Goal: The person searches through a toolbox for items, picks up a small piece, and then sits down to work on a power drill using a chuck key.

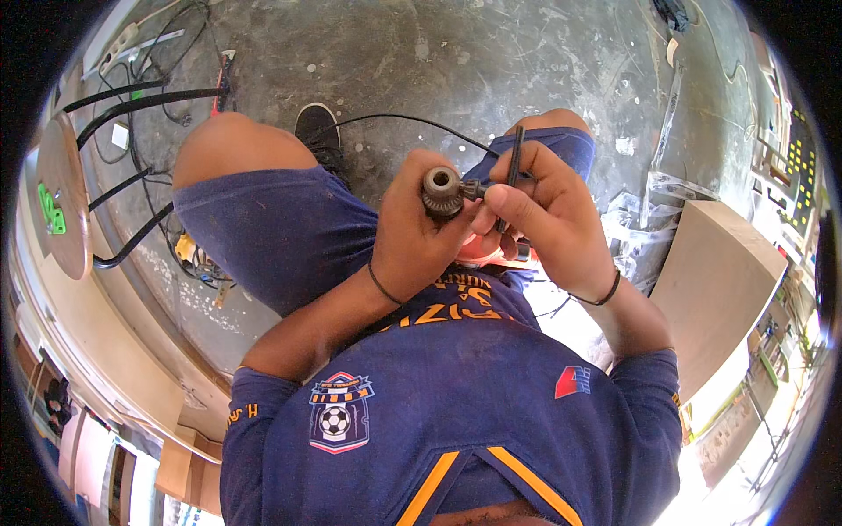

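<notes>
A dark metal drill chuck (442, 195) points up in front of my lap, its round hole showing. My left hand (410, 219) is closed around the chuck. At the chuck's right side sits the toothed end of a chuck key, and my right hand (557, 215) grips its black crossbar (516, 162) between thumb and fingers. Below both hands part of the orange-red drill body (478, 252) shows against my shirt; the rest of it is hidden. A black cord (412, 117) arcs over the floor behind my right hand.
At the left stands a round stool (66, 193) with black metal legs and a green item on its seat. Tangled cables and a power strip (120, 48) lie near it. A pale wooden box (715, 280) and clear plastic wrap (627, 230) are at the right.
</notes>
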Tool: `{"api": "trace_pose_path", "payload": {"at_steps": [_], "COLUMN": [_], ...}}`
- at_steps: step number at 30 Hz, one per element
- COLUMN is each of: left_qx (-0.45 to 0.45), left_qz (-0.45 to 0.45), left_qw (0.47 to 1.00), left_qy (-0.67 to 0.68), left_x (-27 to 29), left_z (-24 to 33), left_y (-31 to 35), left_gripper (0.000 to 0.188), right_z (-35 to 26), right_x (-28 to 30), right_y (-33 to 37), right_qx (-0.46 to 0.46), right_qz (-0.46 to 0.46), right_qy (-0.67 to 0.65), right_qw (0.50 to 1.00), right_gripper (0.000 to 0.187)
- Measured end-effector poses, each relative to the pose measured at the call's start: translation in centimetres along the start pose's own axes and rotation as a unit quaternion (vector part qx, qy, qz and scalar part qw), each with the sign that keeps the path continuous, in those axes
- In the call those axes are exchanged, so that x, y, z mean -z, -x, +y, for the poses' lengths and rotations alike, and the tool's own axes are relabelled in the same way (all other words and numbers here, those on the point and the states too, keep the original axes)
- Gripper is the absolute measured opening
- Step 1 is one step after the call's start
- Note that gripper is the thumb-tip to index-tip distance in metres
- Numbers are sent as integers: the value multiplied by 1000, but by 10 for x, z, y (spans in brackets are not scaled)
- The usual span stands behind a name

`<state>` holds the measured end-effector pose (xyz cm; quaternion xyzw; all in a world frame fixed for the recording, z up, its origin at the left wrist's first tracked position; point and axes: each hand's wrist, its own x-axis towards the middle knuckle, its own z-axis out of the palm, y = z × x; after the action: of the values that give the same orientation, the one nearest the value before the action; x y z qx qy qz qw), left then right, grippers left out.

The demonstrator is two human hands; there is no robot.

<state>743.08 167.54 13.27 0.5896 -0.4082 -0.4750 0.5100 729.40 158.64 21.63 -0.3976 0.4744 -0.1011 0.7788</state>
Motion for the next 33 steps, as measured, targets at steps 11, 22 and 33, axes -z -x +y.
{"api": "trace_pose_path", "payload": {"at_steps": [11, 22, 33], "left_qx": [-47, 40, 40], "left_qz": [-3, -175, -59], "left_qw": [995, 980, 997], "left_qy": [90, 91, 19], "left_x": [-6, 16, 3], "left_z": [0, 2, 7], "left_y": [3, 3, 4], "left_gripper": [37, 36, 30], "right_z": [-7, 10, 16], "right_x": [-1, -6, -5], "right_y": [-15, -19, -45], "right_qx": [-104, 14, 113], "right_qz": [-8, 48, 39], "right_qy": [-62, 69, 179], "right_qw": [993, 996, 977], "right_gripper": [9, 14, 44]}}
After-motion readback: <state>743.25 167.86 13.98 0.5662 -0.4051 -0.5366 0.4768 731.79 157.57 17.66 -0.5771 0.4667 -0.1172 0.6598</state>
